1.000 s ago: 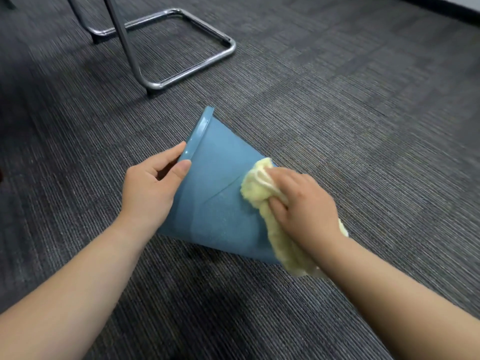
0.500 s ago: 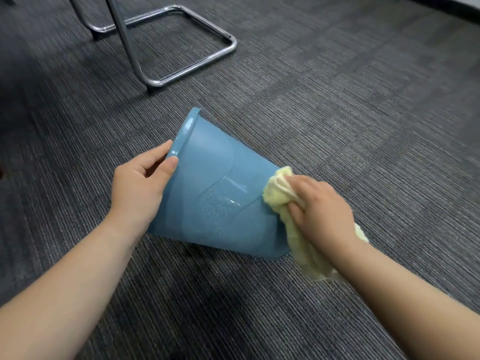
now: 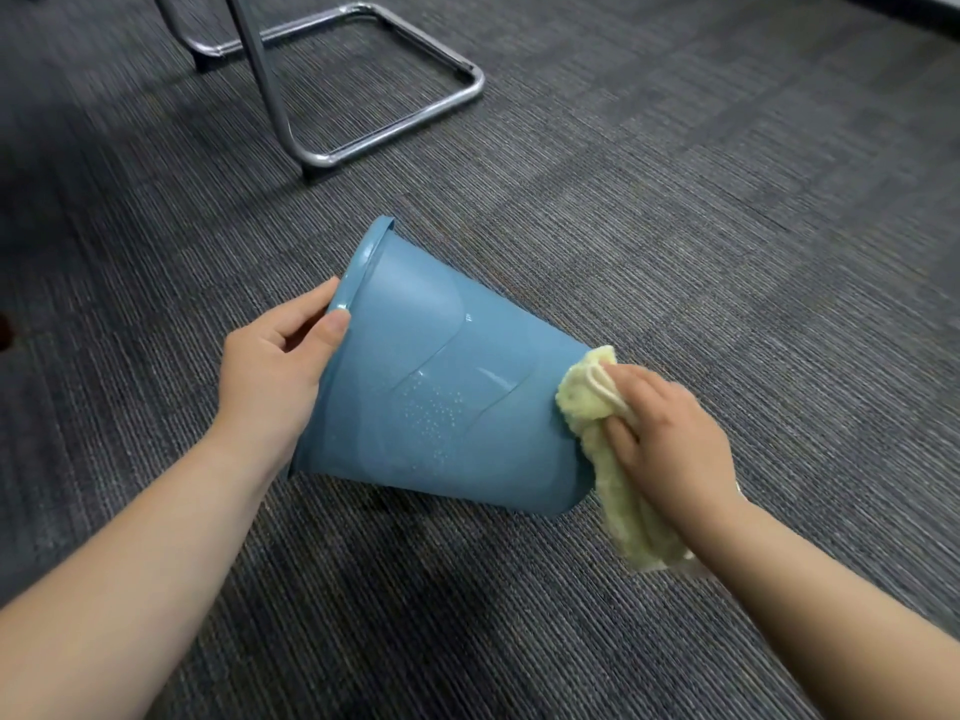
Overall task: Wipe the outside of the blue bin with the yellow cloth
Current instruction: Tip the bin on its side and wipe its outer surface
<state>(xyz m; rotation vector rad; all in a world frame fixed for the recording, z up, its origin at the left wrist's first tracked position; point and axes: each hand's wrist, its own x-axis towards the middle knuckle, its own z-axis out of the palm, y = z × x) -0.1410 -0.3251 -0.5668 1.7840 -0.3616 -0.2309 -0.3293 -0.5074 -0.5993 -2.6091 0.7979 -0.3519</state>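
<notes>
Reaching in from the bottom edge, two bare forearms stretch out over the floor. On the left, the left hand [image 3: 270, 376] grips the rim of the blue bin [image 3: 441, 356], with the thumb flat on the outer wall just under the lip and the fingers hooked at the edge. On the right, the right hand [image 3: 670, 444] is wrapped around a bunched yellow cloth [image 3: 584, 402] and presses it against the base end of the bin, while the loose tail of the cloth hangs below the wrist. The bin is tipped on its side between the two hands, mouth up and to the left, base to the right. It sits low over the grey carpet [image 3: 701, 226] with a shadow beneath it, and whether it touches the floor I cannot tell. Small droplets [image 3: 431, 413] speckle the middle of its side, and a curved ridge runs across the wall. Farther back, well apart from the bin, a chrome chair frame [image 3: 322, 158] stands on the carpet.
</notes>
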